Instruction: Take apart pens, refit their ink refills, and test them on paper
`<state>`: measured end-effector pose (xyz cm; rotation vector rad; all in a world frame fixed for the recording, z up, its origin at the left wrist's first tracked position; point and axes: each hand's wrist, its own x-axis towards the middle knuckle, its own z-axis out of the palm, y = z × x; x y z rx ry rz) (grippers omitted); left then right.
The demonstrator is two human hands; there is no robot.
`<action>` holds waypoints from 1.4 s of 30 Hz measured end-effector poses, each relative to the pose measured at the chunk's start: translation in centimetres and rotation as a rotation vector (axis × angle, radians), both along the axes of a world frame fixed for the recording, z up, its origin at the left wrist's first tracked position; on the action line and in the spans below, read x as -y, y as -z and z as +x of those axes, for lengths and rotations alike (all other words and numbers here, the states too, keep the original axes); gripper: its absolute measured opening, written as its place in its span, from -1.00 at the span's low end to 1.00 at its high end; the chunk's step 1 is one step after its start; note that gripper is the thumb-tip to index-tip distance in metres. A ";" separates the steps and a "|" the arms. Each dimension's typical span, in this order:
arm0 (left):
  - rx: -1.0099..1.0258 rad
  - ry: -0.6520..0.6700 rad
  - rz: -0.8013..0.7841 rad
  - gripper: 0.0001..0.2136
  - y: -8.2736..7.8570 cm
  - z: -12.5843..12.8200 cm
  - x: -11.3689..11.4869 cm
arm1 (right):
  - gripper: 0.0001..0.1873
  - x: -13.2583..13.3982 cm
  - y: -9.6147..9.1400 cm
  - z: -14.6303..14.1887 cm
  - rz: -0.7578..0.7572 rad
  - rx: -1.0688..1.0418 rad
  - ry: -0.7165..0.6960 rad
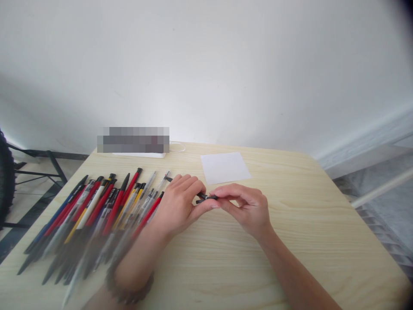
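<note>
My left hand [182, 200] is closed around a slim black pen [201, 196]. Its dark end pokes out behind the knuckles, and the middle of it is hidden by the fingers. Thumb and forefinger of my right hand [248, 206] pinch the front end of the same pen, so the two hands nearly meet. Whether that front end is a separate piece is too small to tell. Beside my left forearm lie many pens in a loose row, among them a red pen [118, 202], a white pen [90, 206] and a blue pen [66, 209].
A white sheet of paper [225, 168] lies just beyond my hands on the wooden table [306, 241]. At the back left, a white object [142, 155] with a thin cord is partly blurred out. A black wheel [4, 181] stands left of the table, and the wall borders the far edge.
</note>
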<state>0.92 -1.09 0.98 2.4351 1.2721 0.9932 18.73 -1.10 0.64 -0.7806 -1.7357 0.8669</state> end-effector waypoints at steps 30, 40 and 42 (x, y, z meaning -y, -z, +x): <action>-0.173 0.030 0.091 -0.68 1.0 -0.3 -0.4 | -0.72 -0.3 0.0 0.8 0.285 0.208 0.124; -0.215 0.047 0.139 -0.73 0.8 -0.2 0.0 | -0.77 -0.2 0.5 0.4 0.255 0.168 0.131; -0.203 0.046 0.136 -0.74 0.7 -0.2 0.1 | -0.76 -0.2 0.6 0.3 0.202 0.136 0.134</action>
